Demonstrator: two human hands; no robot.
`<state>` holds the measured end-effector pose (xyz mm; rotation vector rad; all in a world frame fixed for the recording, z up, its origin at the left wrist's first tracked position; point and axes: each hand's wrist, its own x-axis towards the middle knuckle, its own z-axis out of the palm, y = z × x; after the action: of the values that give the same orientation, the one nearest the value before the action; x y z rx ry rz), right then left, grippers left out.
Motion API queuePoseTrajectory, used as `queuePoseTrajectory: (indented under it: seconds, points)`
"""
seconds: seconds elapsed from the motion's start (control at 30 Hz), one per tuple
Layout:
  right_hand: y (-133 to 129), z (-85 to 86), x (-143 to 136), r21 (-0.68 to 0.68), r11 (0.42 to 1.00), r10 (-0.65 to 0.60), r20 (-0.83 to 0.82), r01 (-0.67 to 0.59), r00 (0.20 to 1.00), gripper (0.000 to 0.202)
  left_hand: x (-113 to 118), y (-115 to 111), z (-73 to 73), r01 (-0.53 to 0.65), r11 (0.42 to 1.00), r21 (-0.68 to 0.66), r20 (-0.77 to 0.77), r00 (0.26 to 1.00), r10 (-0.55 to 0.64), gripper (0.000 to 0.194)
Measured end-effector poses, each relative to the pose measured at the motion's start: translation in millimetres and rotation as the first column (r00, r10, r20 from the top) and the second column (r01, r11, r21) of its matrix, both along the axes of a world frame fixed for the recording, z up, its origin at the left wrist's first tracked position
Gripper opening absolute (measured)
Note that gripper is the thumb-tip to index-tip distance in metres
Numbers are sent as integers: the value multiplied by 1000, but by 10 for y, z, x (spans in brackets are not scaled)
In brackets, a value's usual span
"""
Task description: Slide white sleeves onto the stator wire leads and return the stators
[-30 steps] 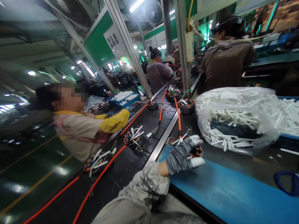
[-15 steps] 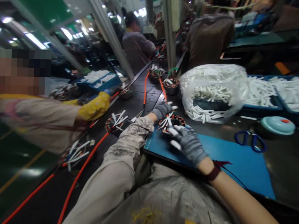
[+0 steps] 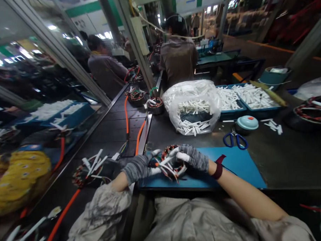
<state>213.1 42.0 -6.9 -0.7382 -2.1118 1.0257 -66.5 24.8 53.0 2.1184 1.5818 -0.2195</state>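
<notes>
One wired ring [image 3: 176,166], between both grips [image 3: 137,167] [image 3: 193,157]

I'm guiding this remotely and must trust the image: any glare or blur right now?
All in the head view: ceiling lights glare white at upper left; the yellow sleeve at lower left looks soft; left hand and right hand read clearer, but thin wires between them blur together.
</notes>
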Motion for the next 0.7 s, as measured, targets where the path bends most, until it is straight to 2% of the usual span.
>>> queuePoseTrajectory:
  seconds: [0.03, 0.07, 0.13, 0.17, 0.23, 0.27, 0.33, 0.4, 0.5, 0.6, 0.7]
  points:
    - [-13, 17, 84, -13, 1000, 0, -15, 0, 1000, 50, -44, -43, -37, 49, 999, -20, 187, 981, -44, 90]
    - [-30, 29, 183, -2, 1000, 1, -14, -1, 1000, 50, -77, -92, -72, 73, 997, 19, 347, 935, -75, 87]
    - [-81, 25, 403, 39, 999, 28, -1, -28, 1000, 46, -78, -209, -129, 26, 975, 222, 532, 834, -143, 72]
    - [-114, 7, 511, 51, 998, 46, 0, -46, 999, 46, -32, -271, -148, -24, 937, 349, 560, 807, -188, 64]
    - [-191, -54, 678, 22, 997, 72, -29, -72, 997, 48, 156, -371, -177, -66, 832, 551, 527, 800, -286, 52]
    - [-228, -90, 722, -21, 997, 73, -64, -74, 995, 49, 287, -398, -194, -31, 794, 607, 477, 813, -333, 48]
    - [-282, -150, 721, -129, 989, 49, -156, -69, 987, 43, 570, -393, -241, 103, 762, 639, 324, 863, -388, 38]
    - [-292, -173, 630, -231, 971, 11, -241, -68, 971, 36, 810, -338, -303, 210, 775, 597, 157, 916, -369, 30]
    - [-213, -117, 467, -335, 940, -45, -297, -60, 954, 36, 970, -269, -359, 218, 812, 541, 34, 959, -281, 29]
    - [-57, 15, 424, -442, 893, -44, -272, -84, 961, 39, 925, -281, -305, 149, 822, 549, 70, 972, -223, 26]
    - [136, 144, 495, -506, 845, 95, -181, -175, 979, 46, 833, -296, -176, 134, 872, 471, 138, 965, -223, 31]
